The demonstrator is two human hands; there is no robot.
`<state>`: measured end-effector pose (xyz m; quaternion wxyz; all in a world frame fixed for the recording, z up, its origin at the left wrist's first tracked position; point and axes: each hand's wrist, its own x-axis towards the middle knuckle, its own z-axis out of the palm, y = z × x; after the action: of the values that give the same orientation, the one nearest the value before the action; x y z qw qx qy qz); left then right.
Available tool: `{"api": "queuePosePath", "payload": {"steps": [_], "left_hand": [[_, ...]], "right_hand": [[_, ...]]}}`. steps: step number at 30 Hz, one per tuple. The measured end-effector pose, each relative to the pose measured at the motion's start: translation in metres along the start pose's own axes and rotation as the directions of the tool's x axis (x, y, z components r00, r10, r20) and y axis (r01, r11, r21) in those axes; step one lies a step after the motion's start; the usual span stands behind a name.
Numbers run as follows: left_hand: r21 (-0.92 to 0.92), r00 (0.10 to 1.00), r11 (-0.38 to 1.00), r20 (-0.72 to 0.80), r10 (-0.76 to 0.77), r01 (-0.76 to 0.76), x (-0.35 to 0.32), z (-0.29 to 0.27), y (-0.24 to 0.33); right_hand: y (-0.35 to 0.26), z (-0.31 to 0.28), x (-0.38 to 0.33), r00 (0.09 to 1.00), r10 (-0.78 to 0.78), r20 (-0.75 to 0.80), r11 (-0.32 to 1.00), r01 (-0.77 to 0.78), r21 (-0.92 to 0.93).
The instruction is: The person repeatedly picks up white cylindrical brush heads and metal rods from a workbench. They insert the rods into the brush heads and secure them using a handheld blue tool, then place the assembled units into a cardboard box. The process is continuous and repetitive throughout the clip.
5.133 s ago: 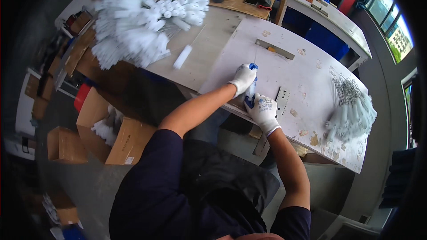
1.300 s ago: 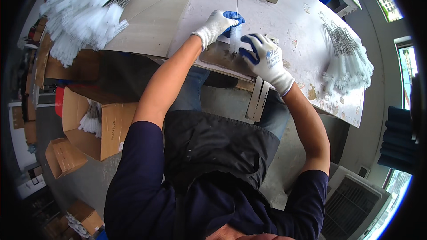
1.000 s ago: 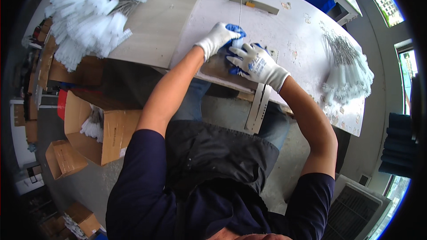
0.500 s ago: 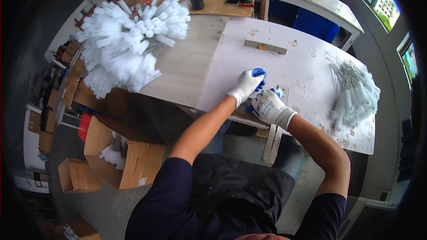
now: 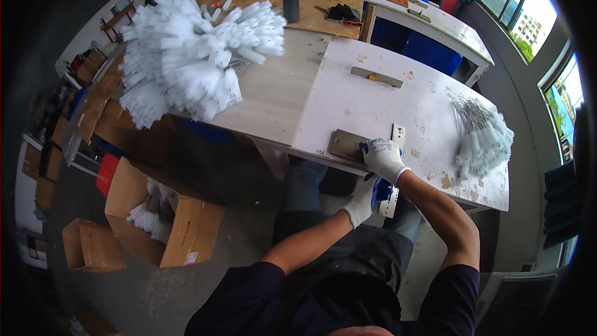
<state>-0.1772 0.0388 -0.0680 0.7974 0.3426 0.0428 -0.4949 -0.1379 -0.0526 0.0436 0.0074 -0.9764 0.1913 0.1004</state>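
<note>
— Head view first: where are your hands?

— My right hand (image 5: 384, 157), in a white glove with blue palm, lies at the near edge of the white bench (image 5: 373, 102), just right of centre in the frame. Its fingers (image 5: 373, 148) are laid close together, flat on the right end of a small grey metal plate (image 5: 348, 144) that sits at that edge. They press down on it rather than pinch it; the rest of the plate sticks out to the left of my fingertips.

— And the left?

— My left hand (image 5: 362, 200) is lower in the frame, below the bench edge and above my lap. It's curled, but I cannot tell what, if anything, its fingers pinch; something blue shows just right of it, next to the perforated metal strip (image 5: 394, 168) that runs down from the bench top past the edge, right beside my right wrist.

— What else is on the bench?

— Toward the right of the frame, a bundle of white brushes with wire stems (image 5: 482, 140), well apart from my hands. Above the plate, a grey metal bar (image 5: 377, 77). At upper left, a big heap of white brushes (image 5: 193, 56); behind it a dark cylinder (image 5: 290, 2) on a wooden top. At lower left, on the floor, an open cardboard box (image 5: 168, 218) with more white brushes in it.
</note>
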Motion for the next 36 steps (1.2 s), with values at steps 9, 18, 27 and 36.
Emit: {"api": "queuePosePath", "payload": {"steps": [9,18,27,36], "left_hand": [[-0.498,0.985,0.857,0.162,-0.059,0.133,-0.026,0.021,0.018],[0.045,0.952,0.957,0.096,-0.291,0.288,-0.033,-0.047,0.101],[0.516,0.942,0.802,-0.028,-0.334,0.300,-0.027,-0.041,0.162],[0.953,0.951,-0.051,0.302,0.072,-0.299,-0.021,-0.029,0.186]], "right_hand": [[-0.003,0.030,-0.001,0.970,0.199,-0.138,0.967,-0.172,0.186],[0.025,0.029,0.014,0.996,0.069,0.060,0.929,-0.086,0.360],[0.060,0.008,0.037,0.830,-0.526,0.187,0.830,0.549,-0.099],[0.048,0.033,0.020,0.906,-0.419,-0.056,0.907,0.414,-0.079]]}}
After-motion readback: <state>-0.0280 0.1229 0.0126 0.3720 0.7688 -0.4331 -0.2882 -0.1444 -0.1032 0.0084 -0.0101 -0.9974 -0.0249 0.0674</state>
